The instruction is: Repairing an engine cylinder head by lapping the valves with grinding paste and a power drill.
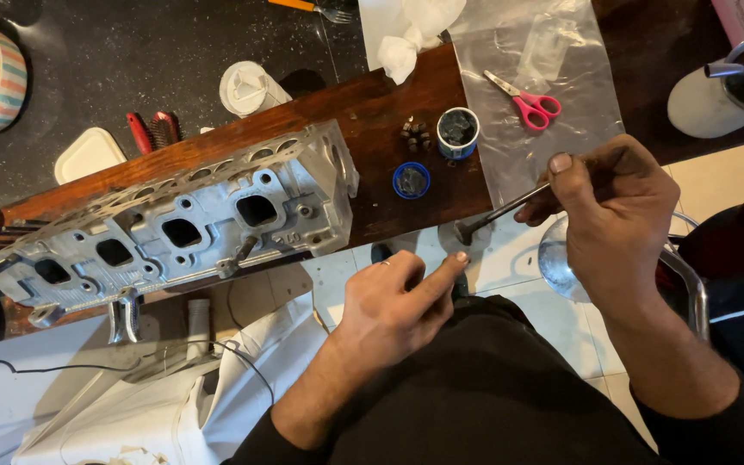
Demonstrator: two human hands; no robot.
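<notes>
Steel valve stem, thin and dark, is pinched between thumb and fingertips of the right hand, clenched round its upper end. Engine valve slants down-left, flat round head hanging just off the near edge of the wooden bench. Left hand holds nothing; forefinger stretched out, tip at the valve head, other fingers loosely curled. Looks like paste is being dabbed or wiped on the valve face w/ that finger; next move prob. needs the stem lined up square w/ a guide hole in the head. Cast aluminium cylinder head, rough grey, lies along the bench's left end. Small round tin of dark paste and its blue lid sit mid-bench.
</notes>
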